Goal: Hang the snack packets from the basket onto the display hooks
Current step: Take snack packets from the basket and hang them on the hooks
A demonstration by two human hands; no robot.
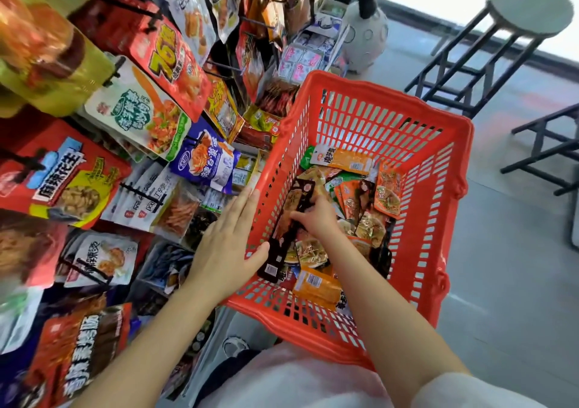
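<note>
Display hooks [200, 140]: at nine o'clock, crowded with hung packets.
Left hand [225, 245]: flat, fingers straight, resting on basket [438, 169] rim, grasping nothing.
Right hand [316, 216]: inside basket at centre, pinching long dark packet [289, 229].
Progress: early; a dozen-odd packets left, none lifted out yet.
Stools: two, at two o'clock.

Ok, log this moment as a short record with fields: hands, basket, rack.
left hand: open, fingers straight, against the outer side wall of the basket
right hand: inside the basket, gripping a long dark packet
basket: red plastic, slotted walls, holds many loose snack packets
rack: to the person's left, crowded with hung packets
</note>
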